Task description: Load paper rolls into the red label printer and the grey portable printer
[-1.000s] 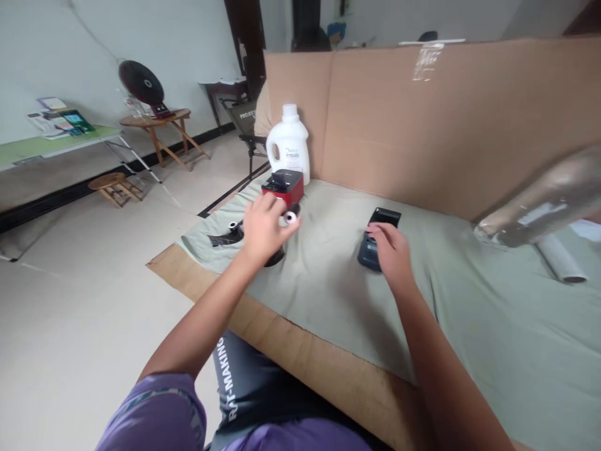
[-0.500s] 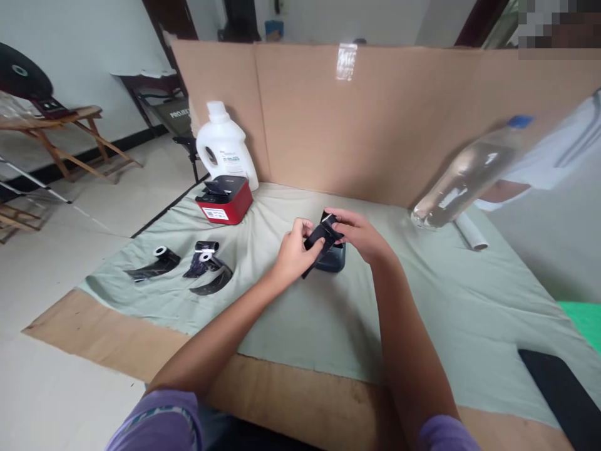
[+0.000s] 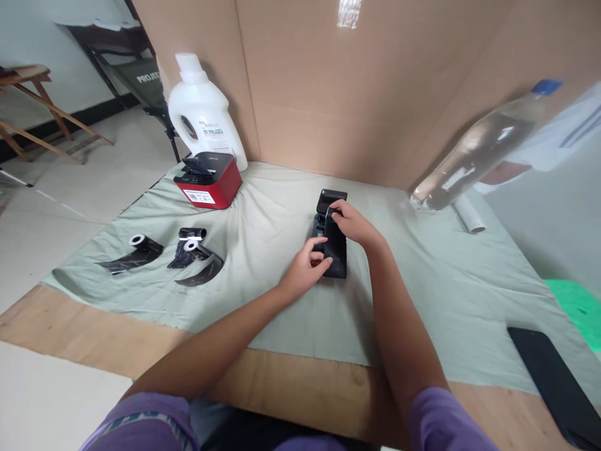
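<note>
A small dark device [image 3: 332, 195] stands on the pale green cloth in the middle, its lid raised at the back. Over it lies a black strip [image 3: 336, 245] with a rolled upper end. My right hand [image 3: 353, 223] pinches the top of this strip near the lid. My left hand [image 3: 307, 268] is at the strip's lower left, its thumb and fingers closed on the edge. Part of the device is hidden under the strip and my fingers.
On the left lie black rolls [image 3: 151, 245] with loose tails. Behind them are a red printer-like box [image 3: 216, 188] and a white jug [image 3: 201, 113]. A clear bottle [image 3: 479, 153] leans against the cardboard [image 3: 319, 100]; a black phone [image 3: 554, 379] lies front right.
The black strip has come down from a tilted hold above the device to lie over it, with both hands lower. The device's raised lid now shows. The head view has tipped down and closer.
</note>
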A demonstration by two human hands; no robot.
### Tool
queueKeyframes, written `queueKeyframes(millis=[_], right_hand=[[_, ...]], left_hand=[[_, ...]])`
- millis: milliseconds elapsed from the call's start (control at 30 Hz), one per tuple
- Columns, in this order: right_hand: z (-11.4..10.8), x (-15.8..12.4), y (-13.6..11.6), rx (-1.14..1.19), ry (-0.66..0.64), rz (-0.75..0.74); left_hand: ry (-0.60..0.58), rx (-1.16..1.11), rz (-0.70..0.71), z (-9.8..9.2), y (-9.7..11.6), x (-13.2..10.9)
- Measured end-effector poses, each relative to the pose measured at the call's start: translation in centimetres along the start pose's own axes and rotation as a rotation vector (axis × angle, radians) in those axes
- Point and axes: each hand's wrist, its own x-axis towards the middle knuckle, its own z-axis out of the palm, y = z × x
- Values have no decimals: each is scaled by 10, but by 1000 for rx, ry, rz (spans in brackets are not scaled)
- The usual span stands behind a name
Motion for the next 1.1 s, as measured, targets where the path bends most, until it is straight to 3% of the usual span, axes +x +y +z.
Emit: queueKeyframes(millis=[100,267,600,800,1000,1100], right_hand=[[3,-1,-1,-123,-39,-48],[6,1,-5,-303,38,-85],[18,-2,-5,-506,33,29],[25,-2,-3,-517,186,40],[28,-1,-3,-529,191,123],[30,2,5,-448,398,97]], left_hand=[[22,-42,4,-1,2,0],[45,-77,7,-1,5,1],[83,-139,5,-1,1,7],[85,-133,0,-2,2,7],[86,-114,19,-2,0,8],[82,-111,23,-2,-1,8]])
